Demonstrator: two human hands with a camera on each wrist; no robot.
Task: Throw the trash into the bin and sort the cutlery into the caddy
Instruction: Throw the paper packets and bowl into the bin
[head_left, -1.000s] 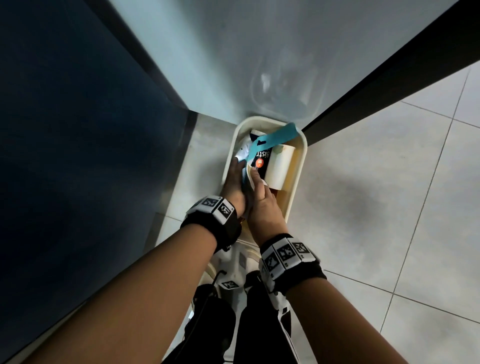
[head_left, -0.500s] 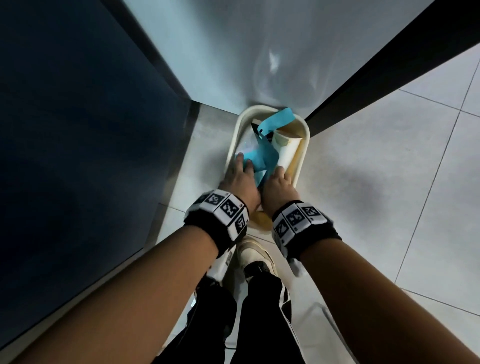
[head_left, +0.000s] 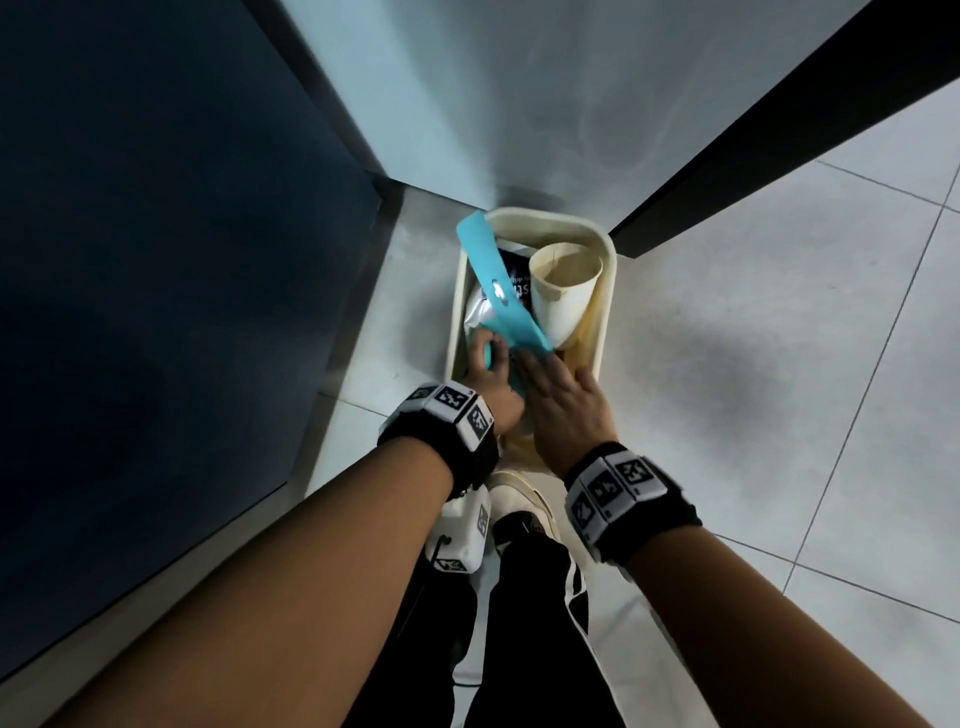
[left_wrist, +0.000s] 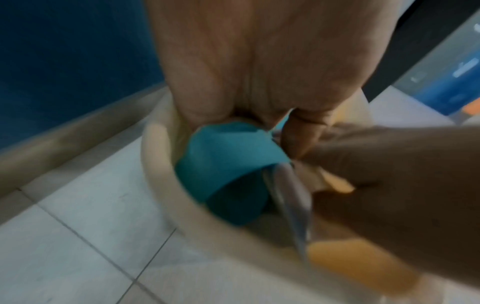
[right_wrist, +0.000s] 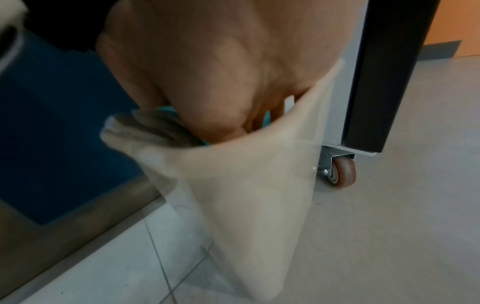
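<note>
I am on the trash step; both hands are down in the bin (head_left: 609, 270) on the floor; my left hand (head_left: 488, 366) curls its fingers round the blue wrapper (head_left: 501, 291), my right hand (head_left: 563, 400) lies flat, fingers straight, pressing it beside the paper cup (head_left: 563, 291); next I judge I must let go and withdraw; no cutlery or caddy shows.

White letters "us", partly hidden, on the dark packet (head_left: 511, 278)
</note>
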